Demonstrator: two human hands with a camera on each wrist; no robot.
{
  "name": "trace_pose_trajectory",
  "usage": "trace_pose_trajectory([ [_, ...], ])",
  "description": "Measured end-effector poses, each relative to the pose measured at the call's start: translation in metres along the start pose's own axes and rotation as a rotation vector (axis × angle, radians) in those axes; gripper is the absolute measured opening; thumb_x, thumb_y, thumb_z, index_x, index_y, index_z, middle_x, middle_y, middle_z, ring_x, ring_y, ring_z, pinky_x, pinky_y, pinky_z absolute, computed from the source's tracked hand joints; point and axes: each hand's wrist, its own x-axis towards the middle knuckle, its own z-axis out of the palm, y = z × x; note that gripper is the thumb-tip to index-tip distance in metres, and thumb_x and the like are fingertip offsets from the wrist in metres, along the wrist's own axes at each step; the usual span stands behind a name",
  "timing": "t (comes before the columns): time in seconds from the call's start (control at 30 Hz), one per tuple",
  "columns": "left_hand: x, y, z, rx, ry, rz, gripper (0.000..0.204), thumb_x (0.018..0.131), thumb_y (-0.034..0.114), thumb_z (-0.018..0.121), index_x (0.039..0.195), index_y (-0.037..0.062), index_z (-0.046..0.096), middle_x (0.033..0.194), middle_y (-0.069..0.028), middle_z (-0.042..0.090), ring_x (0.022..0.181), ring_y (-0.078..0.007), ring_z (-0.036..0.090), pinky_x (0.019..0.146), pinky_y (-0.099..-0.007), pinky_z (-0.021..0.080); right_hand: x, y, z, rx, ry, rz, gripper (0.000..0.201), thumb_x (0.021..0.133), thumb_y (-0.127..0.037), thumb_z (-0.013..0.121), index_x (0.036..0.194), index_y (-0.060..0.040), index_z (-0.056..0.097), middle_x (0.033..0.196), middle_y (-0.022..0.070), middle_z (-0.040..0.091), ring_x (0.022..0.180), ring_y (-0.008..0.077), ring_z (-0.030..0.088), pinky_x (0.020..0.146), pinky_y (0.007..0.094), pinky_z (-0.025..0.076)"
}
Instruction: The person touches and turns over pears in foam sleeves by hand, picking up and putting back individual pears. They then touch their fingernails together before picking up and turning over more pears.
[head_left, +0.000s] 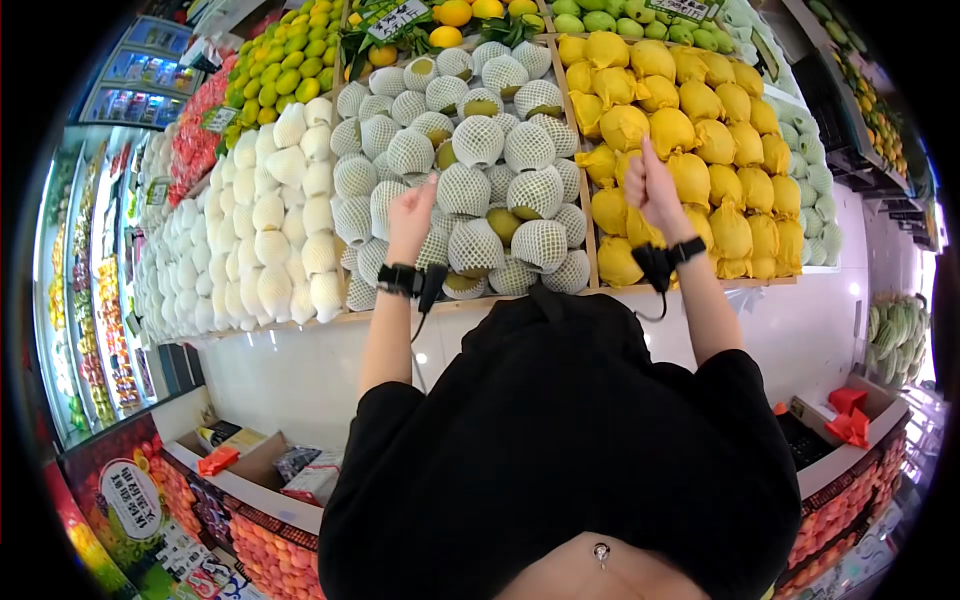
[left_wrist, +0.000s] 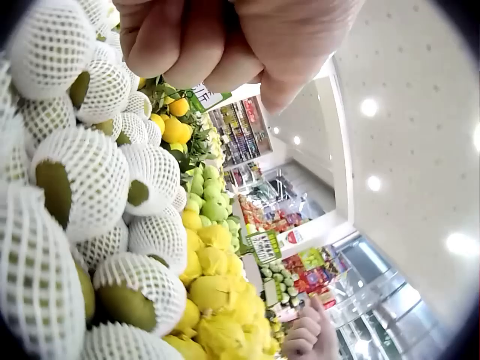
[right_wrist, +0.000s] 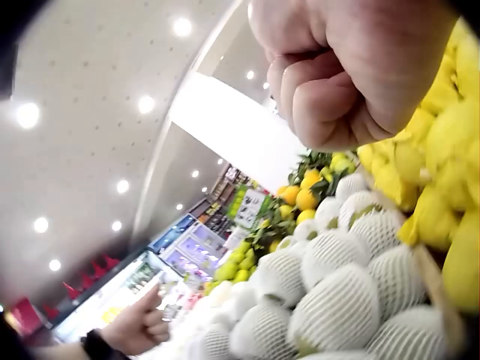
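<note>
Over a bed of green-skinned fruit in white foam nets (head_left: 478, 140), my left hand (head_left: 412, 215) is curled into a fist with the thumb raised. My right hand (head_left: 655, 190) makes the same fist, thumb up, above fruit in yellow wrapping (head_left: 712, 142). Neither fist shows anything held. The left wrist view has the curled left fingers (left_wrist: 214, 49) at the top, with netted fruit (left_wrist: 82, 180) below and to the left. Close up in the right wrist view, the right fingers (right_wrist: 319, 105) fold into the palm beside the yellow-wrapped fruit (right_wrist: 439, 202).
A wooden divider (head_left: 582, 190) separates the netted and yellow-wrapped fruit. White-wrapped fruit (head_left: 270, 250) lies to the left; oranges (head_left: 447, 37) and green fruit (head_left: 600, 22) sit behind. Price signs (head_left: 397, 18) stand among them. Open counter boxes (head_left: 265, 465) are at lower left.
</note>
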Motion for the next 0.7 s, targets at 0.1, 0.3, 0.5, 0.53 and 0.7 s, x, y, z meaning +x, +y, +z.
trace_pose_trajectory([
  [0.1,-0.033,-0.021,-0.001,-0.226,-0.091,-0.106,0.022,0.091,0.028,0.058,0.078,0.0101,0.053,0.068,0.0038,0.047,0.057,-0.0032,0.04,0.051,-0.0203,0.032,-0.012,0.032,-0.021,0.548,-0.564,0.11,0.05,0.095,-0.051,0.037,0.062,-0.0145,0.03,0.059,-0.0015,0.028,0.051,0.0092,0.03,0.047,0.023,0.025],
  [0.3,-0.071,0.001,0.009,-1.713,-0.032,-0.143,0.034,0.073,0.031,0.061,0.094,0.0085,0.047,0.096,-0.0081,0.042,0.086,-0.0202,0.041,0.075,-0.0357,0.036,-0.045,0.037,0.01,0.856,-0.699,0.043,0.028,0.073,-0.034,0.056,0.085,-0.0128,0.042,0.085,0.0043,0.035,0.081,0.0174,0.037,0.075,0.0341,0.033],
  [0.5,-0.069,-0.03,0.021,-1.674,-0.467,-0.143,0.032,0.06,0.014,0.053,0.09,0.0093,0.044,0.089,-0.0055,0.038,0.085,-0.0197,0.037,0.075,-0.0331,0.034,-0.04,0.046,0.023,0.675,-0.682,0.116,0.03,0.055,-0.014,0.053,0.08,-0.0154,0.036,0.079,0.0008,0.035,0.073,0.0143,0.038,0.073,0.033,0.031],
  [0.53,-0.071,-0.022,0.027,-1.637,-0.53,-0.172,0.032,0.06,0.014,0.053,0.09,0.0103,0.043,0.088,-0.005,0.037,0.084,-0.019,0.037,0.075,-0.0325,0.034,-0.039,0.047,0.024,0.631,-0.687,0.141,0.029,0.053,-0.014,0.052,0.077,-0.0164,0.037,0.077,0.0007,0.036,0.071,0.014,0.038,0.074,0.0341,0.031],
  [0.7,-0.068,-0.024,0.056,-1.706,-0.674,-0.187,0.029,0.063,0.016,0.052,0.09,0.0123,0.042,0.088,-0.0034,0.037,0.082,-0.0167,0.037,0.072,-0.0304,0.033,-0.037,0.05,0.032,0.587,-0.745,0.142,0.024,0.057,-0.01,0.052,0.076,-0.0178,0.039,0.078,0.0002,0.038,0.071,0.0139,0.038,0.076,0.0346,0.031],
])
